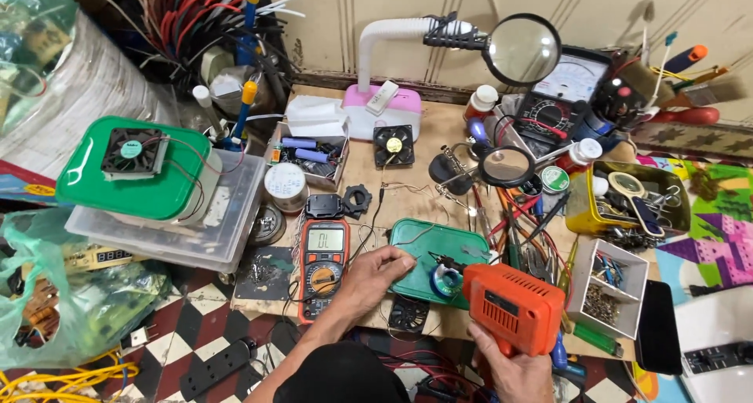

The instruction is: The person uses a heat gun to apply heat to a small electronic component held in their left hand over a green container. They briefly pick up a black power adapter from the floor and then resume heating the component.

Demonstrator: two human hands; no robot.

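Fingers: left hand (375,274) rests with its fingertips pressed together on the near edge of the green lid (439,255), seemingly pinching a thin wire there, though the wire is too fine to be sure of; right hand (514,368) is wrapped tight around the grip of the orange soldering gun (511,303).

Head view, work spot: soldering gun tip points left toward the left fingertips, just above the green lid and close beside a small spool of solder (447,279).

Head view, near things: orange meter (323,263) lies just left of the left hand, screen up; a small black fan (408,315) sits at the table (369,187) edge below the wrist; a second fan (393,145) lies further back.

Head view, further off: white lamp on a pink base (382,109) and a clip-on magnifier (522,49) at the back; a needle meter (566,89) to the right; a yellow tray (576,207) and a white parts box (620,281) of small bits on the right; a green box with a fan on top (133,167) on the left.

Step in hand: by my reading, a joint is about to be soldered, with the piece steadied and the hot tip brought close.

Next move calls for: judged from this, a steady left pinch, the tip laid exactly on the joint, solder fed in, and fingertips kept clear of the heat.
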